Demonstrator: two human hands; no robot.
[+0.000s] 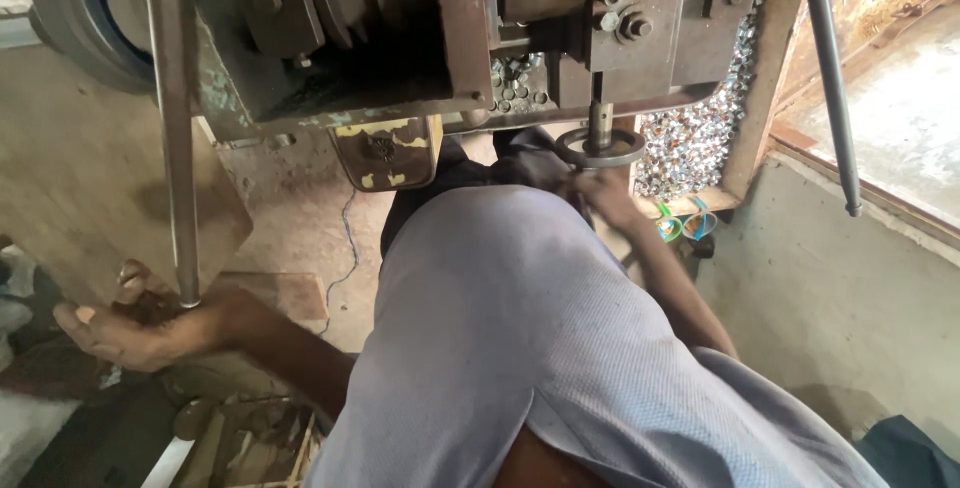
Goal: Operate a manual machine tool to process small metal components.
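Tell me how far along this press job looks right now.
Done: a heap of small shiny pieces sits beside the press. In hand: right hand at the round die under the ram, left hand by the long lever. What remains cannot be told.

A workshop: rusty press machine (420,38), heaped metal pieces (690,138), concrete floor (300,228).
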